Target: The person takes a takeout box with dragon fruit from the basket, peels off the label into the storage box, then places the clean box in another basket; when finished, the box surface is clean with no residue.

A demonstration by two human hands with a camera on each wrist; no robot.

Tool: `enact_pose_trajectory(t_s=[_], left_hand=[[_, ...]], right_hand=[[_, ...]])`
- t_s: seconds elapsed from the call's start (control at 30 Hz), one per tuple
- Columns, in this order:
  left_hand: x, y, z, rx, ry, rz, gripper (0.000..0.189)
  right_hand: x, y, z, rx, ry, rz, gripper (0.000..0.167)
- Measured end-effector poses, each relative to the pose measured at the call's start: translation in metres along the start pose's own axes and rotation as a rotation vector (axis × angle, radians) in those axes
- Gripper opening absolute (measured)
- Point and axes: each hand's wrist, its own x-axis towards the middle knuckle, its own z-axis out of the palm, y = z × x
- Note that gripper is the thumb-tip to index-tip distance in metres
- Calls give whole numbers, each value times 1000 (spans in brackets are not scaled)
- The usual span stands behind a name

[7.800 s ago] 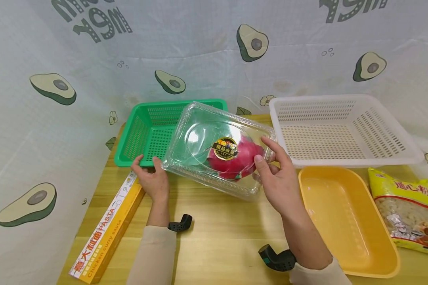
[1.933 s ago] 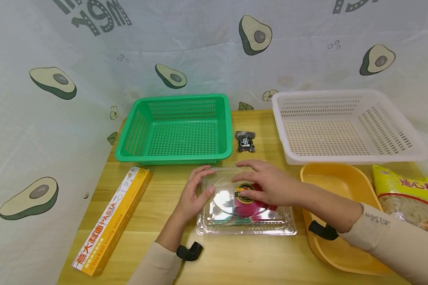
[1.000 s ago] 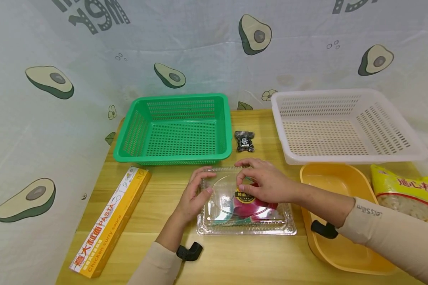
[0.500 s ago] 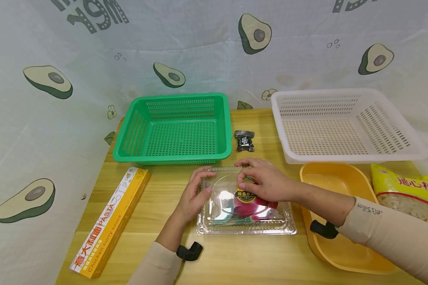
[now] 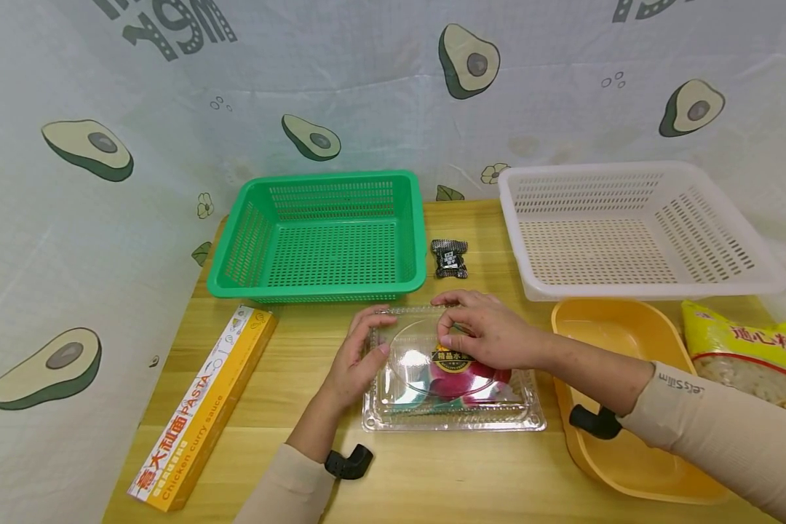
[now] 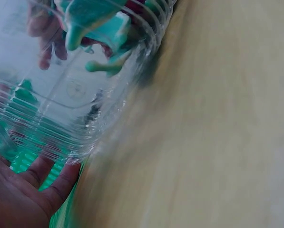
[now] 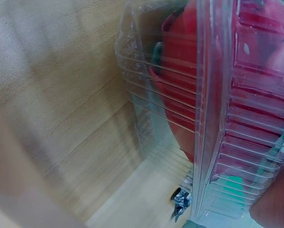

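Reaching in from the near edge, two pale sleeves (image 5: 288,486) bring both hands to a clear lidded box (image 5: 426,422), which sits flat on the wooden table (image 5: 455,484), squarely before the person, probably so that each hand can get at it. A pink-red dragon fruit (image 5: 461,382) shows through the plastic, towards the right half. The left hand (image 5: 356,362) lies half spread at the far left corner, thumb on the lid and fingers loosely extended along the rim, seemingly to steady such a light box without clenching it. Over the lid, the right hand (image 5: 487,338) has thumb and forefinger bent together at the edge of the black-and-gold label (image 5: 452,362), a posture suited to fine work; whether the label's edge is pinched between them, I cannot tell. To the left, the pasta carton (image 5: 203,407) lies slantwise; to the right sit a yellow tray (image 5: 642,466) and, beside it, a macaroni bag (image 5: 743,353). Farther back stand the green basket (image 5: 330,292) and white basket (image 5: 635,292), a small black packet (image 5: 450,260) between them, perhaps set back to leave elbow room. An avocado-print cloth (image 5: 380,73) hangs behind.
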Motion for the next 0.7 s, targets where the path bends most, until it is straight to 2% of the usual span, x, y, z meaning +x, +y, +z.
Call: enact_pose_trajectory(t_s=[0.43,0.7], left_hand=[[-1,0,0,2,1,-11,43],[0,-1,1,-1,2,3,43]], right_hand=[[-1,1,-1,22,-14,-8,15],[-1,2,-1,10,-1,-16,14]])
